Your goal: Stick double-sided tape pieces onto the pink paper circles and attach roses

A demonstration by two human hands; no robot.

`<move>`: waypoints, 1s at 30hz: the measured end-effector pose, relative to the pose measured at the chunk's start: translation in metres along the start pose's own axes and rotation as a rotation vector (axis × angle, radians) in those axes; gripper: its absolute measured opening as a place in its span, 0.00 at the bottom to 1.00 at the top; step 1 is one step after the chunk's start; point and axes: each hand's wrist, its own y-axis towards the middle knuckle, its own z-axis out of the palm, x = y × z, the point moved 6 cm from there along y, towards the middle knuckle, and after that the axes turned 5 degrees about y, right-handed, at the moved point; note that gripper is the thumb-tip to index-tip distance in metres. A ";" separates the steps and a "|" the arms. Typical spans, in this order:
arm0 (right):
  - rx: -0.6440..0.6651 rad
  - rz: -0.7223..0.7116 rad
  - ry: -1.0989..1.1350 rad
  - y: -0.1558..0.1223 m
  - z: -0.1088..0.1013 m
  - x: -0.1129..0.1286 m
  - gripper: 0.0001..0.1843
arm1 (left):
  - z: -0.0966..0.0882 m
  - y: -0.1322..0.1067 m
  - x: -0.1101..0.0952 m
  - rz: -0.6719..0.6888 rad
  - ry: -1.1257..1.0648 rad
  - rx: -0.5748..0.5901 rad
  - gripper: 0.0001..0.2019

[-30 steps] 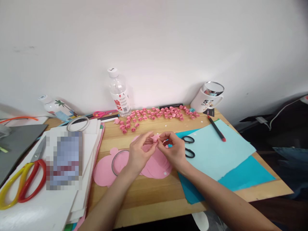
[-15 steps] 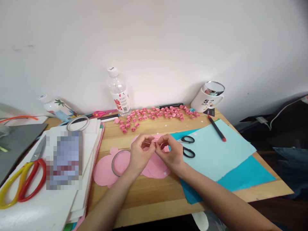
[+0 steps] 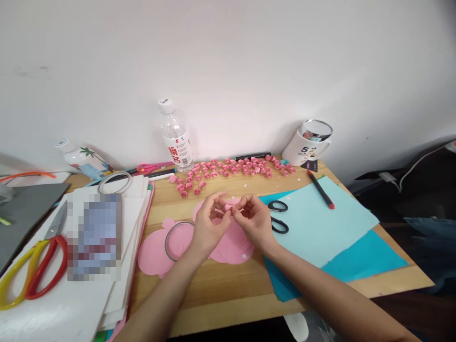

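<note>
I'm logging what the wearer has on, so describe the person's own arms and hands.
The left hand and right hand are ungloved, with no ring in view, though some fingers are partly hidden. The left forearm and right forearm are bare: no sleeve, watch, bracelet or cable shows.

White wall [image 3: 228, 71] behind a wooden table [image 3: 228, 294]
</note>
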 end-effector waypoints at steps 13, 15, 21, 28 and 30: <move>0.009 -0.047 -0.034 -0.001 0.000 0.001 0.10 | -0.004 0.001 0.004 -0.069 -0.017 -0.005 0.10; 0.015 -0.031 -0.023 -0.001 -0.001 0.000 0.10 | -0.005 0.001 0.001 -0.073 -0.040 -0.004 0.08; 0.047 -0.051 -0.044 0.000 0.000 -0.002 0.08 | -0.008 0.002 0.000 -0.050 -0.024 -0.025 0.06; 0.054 -0.091 -0.080 -0.001 0.002 -0.003 0.07 | -0.010 0.004 0.000 -0.031 -0.008 -0.012 0.07; 0.066 -0.097 -0.094 0.000 0.002 -0.004 0.06 | -0.012 0.004 -0.002 -0.029 -0.009 -0.011 0.07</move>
